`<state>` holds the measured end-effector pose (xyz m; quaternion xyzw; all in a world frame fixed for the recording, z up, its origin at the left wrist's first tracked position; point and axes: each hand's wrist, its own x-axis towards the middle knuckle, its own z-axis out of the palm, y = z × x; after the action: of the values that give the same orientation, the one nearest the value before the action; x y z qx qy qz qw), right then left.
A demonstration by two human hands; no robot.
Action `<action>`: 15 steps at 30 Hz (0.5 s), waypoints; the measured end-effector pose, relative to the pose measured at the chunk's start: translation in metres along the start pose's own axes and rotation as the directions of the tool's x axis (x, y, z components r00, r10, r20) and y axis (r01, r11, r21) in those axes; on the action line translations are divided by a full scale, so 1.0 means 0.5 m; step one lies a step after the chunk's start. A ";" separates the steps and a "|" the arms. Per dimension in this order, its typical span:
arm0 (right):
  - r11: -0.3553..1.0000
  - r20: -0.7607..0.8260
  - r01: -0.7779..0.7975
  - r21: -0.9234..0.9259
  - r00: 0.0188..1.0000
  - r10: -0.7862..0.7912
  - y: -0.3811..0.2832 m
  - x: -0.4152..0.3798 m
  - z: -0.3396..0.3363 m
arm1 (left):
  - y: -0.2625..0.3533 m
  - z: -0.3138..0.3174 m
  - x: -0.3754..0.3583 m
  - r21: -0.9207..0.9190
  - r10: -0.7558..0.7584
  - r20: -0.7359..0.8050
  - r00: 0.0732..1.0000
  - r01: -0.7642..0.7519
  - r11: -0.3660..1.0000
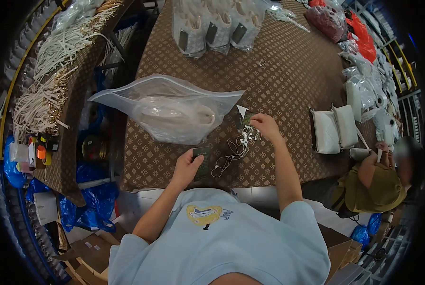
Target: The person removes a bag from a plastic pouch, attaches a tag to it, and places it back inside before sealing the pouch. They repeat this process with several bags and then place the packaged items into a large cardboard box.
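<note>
My left hand [186, 169] is closed around a dark green hang tag [202, 163] near the table's front edge. The fingers of my right hand [264, 126] are pinched together at a tangle of white tag strings [241, 147]; exactly which strands they grip is hard to see. Just left of those fingertips lies a dark green piece [244, 119], partly covered, with a small white triangular bit [242, 110] beside it. Beyond my left hand, a clear zip bag [167, 111] lies with a pale handbag [179, 114] inside.
Three bagged pale handbags with dark tags [215, 33] stand at the far side of the brown patterned table [293, 71]. White pouches [327, 130] sit at the right, near a co-worker in an olive top [371, 187]. Bundled straps [46, 95] fill the left table.
</note>
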<state>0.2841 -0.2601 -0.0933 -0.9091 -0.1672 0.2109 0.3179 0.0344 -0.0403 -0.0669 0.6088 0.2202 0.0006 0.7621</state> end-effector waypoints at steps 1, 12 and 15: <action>1.000 -0.005 0.002 0.005 1.000 -0.001 0.018 0.025 0.018 | -0.001 0.001 0.000 0.022 0.012 0.015 1.000 -0.012 1.000; 0.904 -0.163 -0.063 -0.422 0.987 -0.007 0.060 0.128 0.042 | -0.009 -0.043 -0.065 0.039 0.001 -0.147 0.989 0.004 0.999; 0.962 -0.331 0.058 -0.266 0.932 -0.147 0.050 0.111 0.023 | -0.010 -0.057 -0.086 -0.031 -0.041 -0.247 0.968 0.034 0.999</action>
<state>0.3301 -0.2484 -0.1330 -0.9549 -0.1813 0.0069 0.2352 -0.0153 -0.0268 -0.0618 0.5898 0.3252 0.0650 0.7364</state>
